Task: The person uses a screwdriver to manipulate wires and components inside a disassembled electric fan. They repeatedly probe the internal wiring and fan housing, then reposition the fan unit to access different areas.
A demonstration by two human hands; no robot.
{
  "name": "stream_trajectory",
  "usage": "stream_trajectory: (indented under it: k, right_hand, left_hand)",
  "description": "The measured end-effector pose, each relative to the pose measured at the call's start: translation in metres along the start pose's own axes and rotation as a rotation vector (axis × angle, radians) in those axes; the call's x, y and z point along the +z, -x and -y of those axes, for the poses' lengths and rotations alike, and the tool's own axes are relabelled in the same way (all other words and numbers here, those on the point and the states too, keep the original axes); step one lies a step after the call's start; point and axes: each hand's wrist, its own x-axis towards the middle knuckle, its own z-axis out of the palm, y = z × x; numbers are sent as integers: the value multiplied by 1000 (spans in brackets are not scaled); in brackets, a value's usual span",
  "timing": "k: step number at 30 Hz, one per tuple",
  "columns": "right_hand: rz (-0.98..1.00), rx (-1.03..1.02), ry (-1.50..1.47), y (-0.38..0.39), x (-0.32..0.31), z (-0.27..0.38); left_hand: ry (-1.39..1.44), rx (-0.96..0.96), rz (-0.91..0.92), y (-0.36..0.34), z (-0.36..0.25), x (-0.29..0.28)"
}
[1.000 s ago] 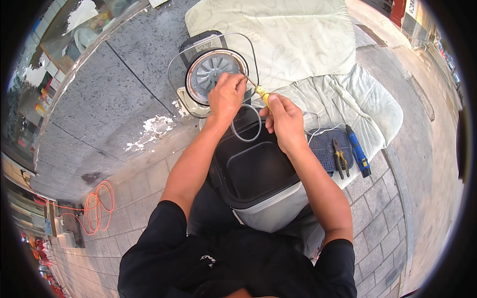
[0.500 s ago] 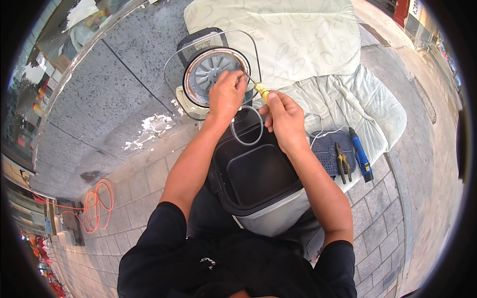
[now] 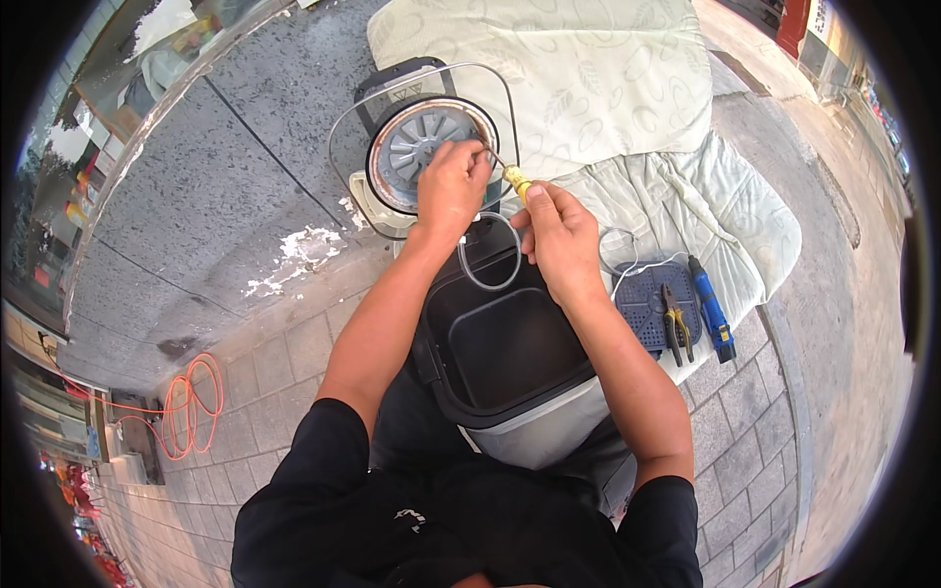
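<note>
My right hand [image 3: 561, 235] is closed round the yellow handle of a screwdriver [image 3: 516, 180]. Its shaft slants up and left to the rim of a round part with a grey finned disc [image 3: 421, 147]. At that rim, beside the shaft's end, my left hand [image 3: 456, 186] pinches with thumb and forefinger; what it pinches is too small to make out. A clear tube [image 3: 490, 284] loops down below both hands. Under it stands a grey tub-like body with a black rectangular inner tray [image 3: 505, 343], close against my legs.
Right of the tub, a blue perforated mat [image 3: 642, 304] bears pliers [image 3: 676, 321]; a blue pen-shaped power tool [image 3: 714, 312] lies beside them. Pale quilted padding [image 3: 549, 73] spreads behind. A grey stone ledge [image 3: 225, 186] runs along the left, with an orange cable [image 3: 186, 412] coiled on the paving.
The view has shifted slightly, with the round part a little lower and farther right. Both hands keep nearly the same pose at the rim.
</note>
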Motion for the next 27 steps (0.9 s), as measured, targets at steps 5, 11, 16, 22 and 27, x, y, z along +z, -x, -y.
stream_trajectory:
  k: [5, 11, 16, 22, 27]
  right_hand:
    - [-8, -11, 36, 0, 0, 0]
    - [-37, -25, 48, 3, 9, 1]
    - [-50, -69, 72, 3, 9, -4]
    - [-79, -109, 119, 3, 14, -4]
    - [-140, -180, 202, 2, 19, -11]
  left_hand:
    - [28, -55, 14, 0, -2, 1]
    - [207, -217, 73, 3, 18, 12]
    - [432, -435, 181, 2, 4, 9]
    - [425, -463, 137, 1, 4, 8]
    - [412, -482, 135, -4, -3, 3]
